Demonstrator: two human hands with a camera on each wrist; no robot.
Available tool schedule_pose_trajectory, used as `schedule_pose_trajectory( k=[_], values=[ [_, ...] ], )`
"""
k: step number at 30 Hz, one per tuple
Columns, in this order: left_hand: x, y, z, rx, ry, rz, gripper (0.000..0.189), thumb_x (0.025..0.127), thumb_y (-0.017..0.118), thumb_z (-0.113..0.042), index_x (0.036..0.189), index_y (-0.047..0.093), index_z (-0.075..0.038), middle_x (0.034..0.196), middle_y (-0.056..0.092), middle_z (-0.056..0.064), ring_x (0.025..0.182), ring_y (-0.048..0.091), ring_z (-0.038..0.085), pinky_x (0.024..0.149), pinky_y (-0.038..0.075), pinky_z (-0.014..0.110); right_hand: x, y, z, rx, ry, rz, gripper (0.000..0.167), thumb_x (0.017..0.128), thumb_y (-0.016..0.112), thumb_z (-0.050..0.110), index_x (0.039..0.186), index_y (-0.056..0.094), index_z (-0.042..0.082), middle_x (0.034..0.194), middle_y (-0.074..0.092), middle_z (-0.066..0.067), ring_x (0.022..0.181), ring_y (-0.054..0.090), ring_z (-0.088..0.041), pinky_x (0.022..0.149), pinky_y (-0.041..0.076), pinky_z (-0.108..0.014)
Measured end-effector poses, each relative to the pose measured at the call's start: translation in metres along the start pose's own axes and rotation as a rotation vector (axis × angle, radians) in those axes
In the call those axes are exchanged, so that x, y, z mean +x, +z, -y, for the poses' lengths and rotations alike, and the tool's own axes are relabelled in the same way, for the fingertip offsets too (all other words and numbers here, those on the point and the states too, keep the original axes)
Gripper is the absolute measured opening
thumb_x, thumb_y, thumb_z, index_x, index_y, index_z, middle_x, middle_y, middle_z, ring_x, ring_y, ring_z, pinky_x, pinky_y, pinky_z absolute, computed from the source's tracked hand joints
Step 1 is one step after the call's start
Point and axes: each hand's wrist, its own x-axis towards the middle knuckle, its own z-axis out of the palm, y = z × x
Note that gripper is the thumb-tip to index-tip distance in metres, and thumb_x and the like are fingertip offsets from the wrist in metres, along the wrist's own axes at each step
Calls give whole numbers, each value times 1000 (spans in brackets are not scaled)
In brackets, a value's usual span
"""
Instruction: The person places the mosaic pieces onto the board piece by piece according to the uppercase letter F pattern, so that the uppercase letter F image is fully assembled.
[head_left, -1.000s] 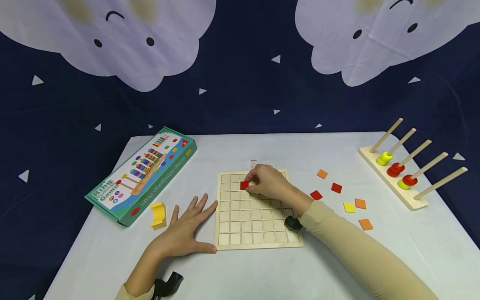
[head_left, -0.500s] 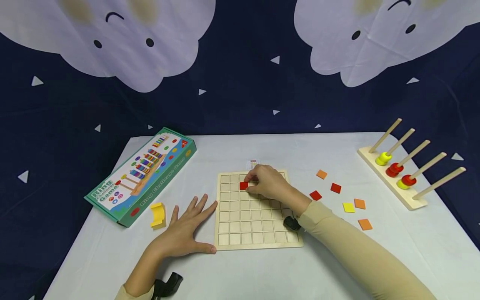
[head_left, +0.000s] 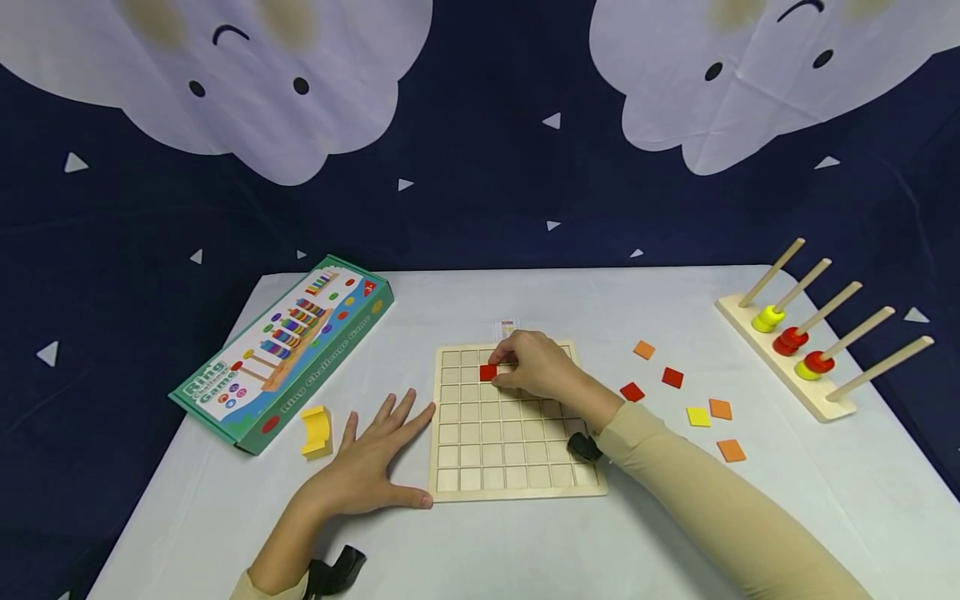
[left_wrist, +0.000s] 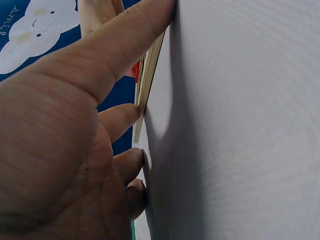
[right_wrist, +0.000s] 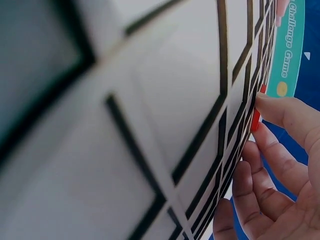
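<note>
A wooden grid board (head_left: 480,433) lies on the table in front of me. Near its far edge, my right hand (head_left: 538,364) pinches a red square tile (head_left: 487,372) by thumb and index finger. The tile is at a cell of the second row; whether it lies flat in the cell I cannot tell. In the right wrist view, the thumb and index finger meet the red tile (right_wrist: 256,117) at the board's surface. My left hand (head_left: 360,471) rests spread on the table, its index fingertip and thumb tip touching the board's left edge.
Loose orange, red and yellow tiles (head_left: 698,417) lie right of the board. A wooden peg stand (head_left: 787,358) with yellow and red rings is at far right. A green game box (head_left: 285,350) and a yellow block (head_left: 317,431) lie left. A small printed card (head_left: 506,327) lies behind the board.
</note>
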Motion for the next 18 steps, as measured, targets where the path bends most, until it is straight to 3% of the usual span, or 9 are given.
schedule_pose_trajectory(
  k=[11, 18],
  values=[
    [0, 0, 0, 1, 2, 0, 119, 72, 92, -66, 170, 33, -33, 182, 14, 7, 168, 5, 46, 122, -8, 84, 0, -1, 0, 12, 3, 11, 23, 89, 89, 17, 110, 82, 10, 112, 81, -4, 104, 74, -18, 100, 58, -43],
    [-1, 0, -1, 0, 17, -8, 119, 72, 92, -65, 170, 33, -31, 182, 15, 9, 168, 7, 47, 122, -7, 85, 1, -2, -1, 5, -17, 16, 25, 89, 89, 18, 112, 82, 10, 108, 80, -3, 98, 70, -16, 95, 57, -39]
  ],
)
